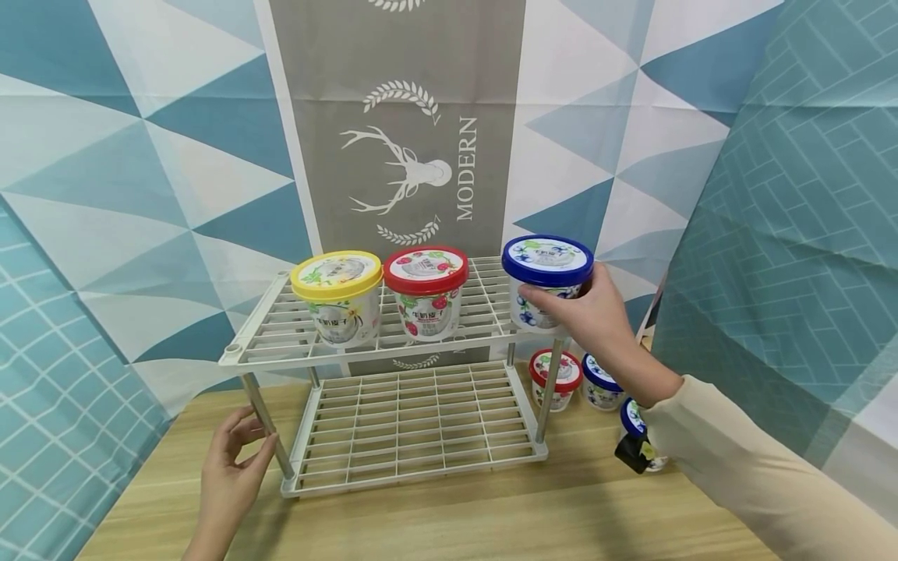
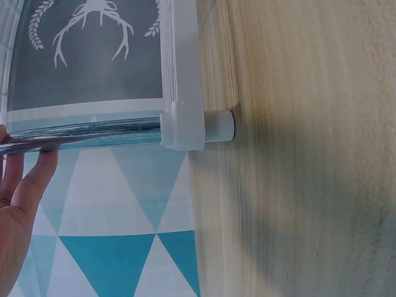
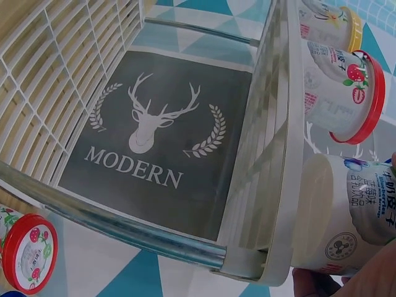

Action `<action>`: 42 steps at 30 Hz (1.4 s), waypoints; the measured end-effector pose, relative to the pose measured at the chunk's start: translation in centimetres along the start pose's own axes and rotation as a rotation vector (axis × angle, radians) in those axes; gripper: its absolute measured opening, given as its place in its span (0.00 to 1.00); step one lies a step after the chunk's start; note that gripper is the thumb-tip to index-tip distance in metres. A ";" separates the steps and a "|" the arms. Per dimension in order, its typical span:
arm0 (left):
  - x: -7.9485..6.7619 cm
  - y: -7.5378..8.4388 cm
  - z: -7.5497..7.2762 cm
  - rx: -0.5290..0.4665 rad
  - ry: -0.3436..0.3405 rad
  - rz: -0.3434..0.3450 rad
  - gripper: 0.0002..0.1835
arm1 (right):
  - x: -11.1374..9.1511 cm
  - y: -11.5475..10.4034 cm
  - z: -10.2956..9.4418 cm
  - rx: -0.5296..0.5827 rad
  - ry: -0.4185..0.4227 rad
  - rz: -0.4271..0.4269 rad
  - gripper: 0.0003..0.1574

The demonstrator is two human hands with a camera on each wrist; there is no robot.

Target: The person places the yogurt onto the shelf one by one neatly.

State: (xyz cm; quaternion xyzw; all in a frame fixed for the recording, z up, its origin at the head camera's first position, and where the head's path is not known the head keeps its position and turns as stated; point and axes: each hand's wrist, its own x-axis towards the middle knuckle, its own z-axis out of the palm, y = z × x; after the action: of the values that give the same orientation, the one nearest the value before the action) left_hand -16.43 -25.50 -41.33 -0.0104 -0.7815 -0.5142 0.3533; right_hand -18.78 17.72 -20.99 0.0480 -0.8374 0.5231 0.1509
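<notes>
My right hand grips a blue-lidded tub with blueberry pictures at the right end of the top shelf. In the right wrist view its pale base shows close to the shelf edge; whether it touches the slats I cannot tell. To its left on the white two-tier rack stand a red-lidded tub and a yellow-lidded tub, side by side. My left hand holds the rack's front left metal post between thumb and fingers; the left wrist view shows the fingertips against it.
On the wooden table, right of the rack, stand another red-lidded tub and a blue-lidded one. A further blue-lidded tub is partly hidden by a black wrist device. Patterned cloth hangs behind.
</notes>
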 end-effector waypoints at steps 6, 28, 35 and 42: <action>0.0 0.0 0.0 0.005 -0.001 0.003 0.32 | 0.1 -0.1 0.3 0.009 -0.001 0.002 0.63; -0.1 -0.2 0.0 0.007 -0.001 -0.009 0.32 | 0.6 -0.2 1.5 0.027 -0.002 -0.020 0.61; -0.1 0.0 0.0 0.017 -0.009 -0.008 0.32 | 0.7 -0.3 1.7 0.028 -0.007 -0.025 0.61; -0.2 0.3 0.0 0.023 -0.008 -0.017 0.32 | 0.8 -0.3 1.9 0.025 -0.003 -0.015 0.62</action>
State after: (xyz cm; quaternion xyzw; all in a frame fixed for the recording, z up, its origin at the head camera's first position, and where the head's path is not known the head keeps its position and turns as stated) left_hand -16.16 -25.29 -41.22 -0.0018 -0.7889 -0.5080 0.3457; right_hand -19.89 15.96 -21.26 0.0569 -0.8306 0.5325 0.1527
